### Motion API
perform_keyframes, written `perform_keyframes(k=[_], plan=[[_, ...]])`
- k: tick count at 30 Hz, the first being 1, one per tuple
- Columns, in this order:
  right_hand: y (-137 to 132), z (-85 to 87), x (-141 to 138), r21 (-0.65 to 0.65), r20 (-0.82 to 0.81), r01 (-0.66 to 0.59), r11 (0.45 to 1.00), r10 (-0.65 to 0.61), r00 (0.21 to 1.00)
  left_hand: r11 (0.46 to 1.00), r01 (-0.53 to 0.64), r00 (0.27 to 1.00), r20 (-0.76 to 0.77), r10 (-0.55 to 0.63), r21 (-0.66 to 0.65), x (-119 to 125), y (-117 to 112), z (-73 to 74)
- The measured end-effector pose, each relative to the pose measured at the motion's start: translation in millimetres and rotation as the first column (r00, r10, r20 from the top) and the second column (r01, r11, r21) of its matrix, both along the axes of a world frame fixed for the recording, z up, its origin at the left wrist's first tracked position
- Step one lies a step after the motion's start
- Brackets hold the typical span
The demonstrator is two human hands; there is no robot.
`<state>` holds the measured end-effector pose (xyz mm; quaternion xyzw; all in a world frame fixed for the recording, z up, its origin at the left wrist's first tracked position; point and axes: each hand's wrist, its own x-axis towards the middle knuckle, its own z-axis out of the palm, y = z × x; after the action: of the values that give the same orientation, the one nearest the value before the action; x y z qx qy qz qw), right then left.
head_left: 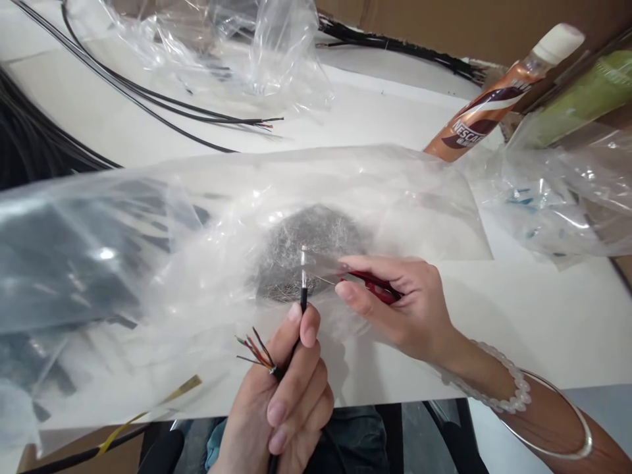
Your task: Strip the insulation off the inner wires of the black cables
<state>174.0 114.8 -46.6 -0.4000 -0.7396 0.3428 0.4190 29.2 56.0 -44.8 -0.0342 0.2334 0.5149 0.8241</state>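
Observation:
My left hand [284, 388] is closed around a thin black cable [303, 297] and holds it upright, its stripped silvery tip pointing up. Several coloured inner wires [254, 350] fan out to the left beside that hand's fingers. My right hand [395, 306] grips a red-handled cutting tool [378, 286], whose metal blades touch the cable's bared tip. Behind the tip lies a grey pile of fine wire strands [306, 247] on a clear plastic sheet [424, 210].
A large clear plastic bag [74, 263] with dark parts fills the left. Black cables [148, 105] run across the white table behind. A brown Nescafe bottle [488, 105] and a green bottle [577, 99] lean at the right, above another plastic bag [557, 197].

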Motion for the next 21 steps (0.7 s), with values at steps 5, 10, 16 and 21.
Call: perform_keyframes(k=[5, 10, 16, 21], plan=[[-0.6, -1.0, 0.1, 0.0, -0.027, 0.006, 1.0, -0.006, 1.0, 0.997, -0.013, 0.986, 0.166, -0.001, 0.081, -2.3, -7.0, -6.8], [-0.4, -0.9, -3.9, -0.008, -0.052, 0.071, 0.997, -0.071, 0.996, 0.998, -0.016, 0.993, 0.119, 0.007, 0.068, -1.4, -5.3, -5.7], [-1.3, 1.0, -3.3, -0.01, -0.083, 0.052, 0.999, -0.053, 0.995, 0.997, -0.012, 0.993, 0.12, 0.003, 0.082, -1.6, -5.8, -8.5], [-0.8, -0.6, -2.6, -0.05, -0.1, 0.062, 0.997, -0.067, 0.993, 0.995, -0.012, 0.989, 0.145, -0.002, 0.1, -1.8, -5.6, -10.6]])
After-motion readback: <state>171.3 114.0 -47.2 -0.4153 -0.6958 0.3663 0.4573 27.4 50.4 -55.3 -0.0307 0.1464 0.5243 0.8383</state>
